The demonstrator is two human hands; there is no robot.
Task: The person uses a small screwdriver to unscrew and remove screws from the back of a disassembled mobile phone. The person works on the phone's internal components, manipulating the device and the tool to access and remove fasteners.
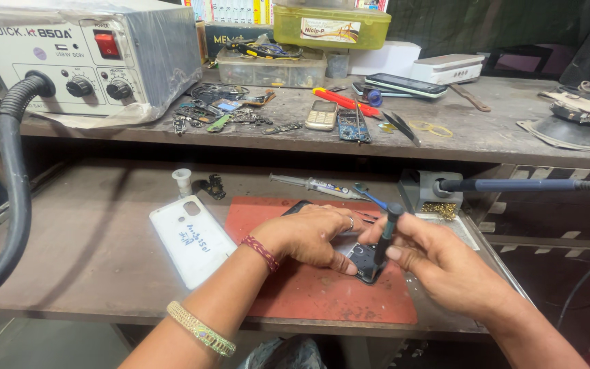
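— While the near edge of the counter (pixel 90 273) is looked at first, what is seen at the hands?

— A dark opened phone (pixel 365 263) is pinned flat on the red mat (pixel 322 294) by the left hand (pixel 308 236), its fingers pressed together on the phone's upper part. A thin dark screwdriver (pixel 385 236) is gripped by the right hand (pixel 438 263), fingers clamped around its shaft, the tip set down on the phone's exposed inside. A gold bangle (pixel 201 329) and a red thread band (pixel 261 251) are worn on the left forearm.

— And just beside the mat?

— A white phone back cover (pixel 189 239) is laid face down on the counter, to the left of the mat and touching its edge. Behind it a small white cap (pixel 183 181) is stood upright. A syringe (pixel 315 184) is laid behind the mat, and a soldering iron (pixel 513 185) is rested in its stand (pixel 421 191) at the right.

— Farther back?

— On the upper shelf (pixel 500 133) a grey hot-air station (pixel 83 58) with a black hose (pixel 11 178) is placed at the left. Loose phone parts (pixel 220 113), a small keypad phone (pixel 321 115), a red-handled tool (pixel 346 101) and a dark smartphone (pixel 404 85) are spread along it. Clear and green plastic boxes (pixel 322 27) are stacked at the back.
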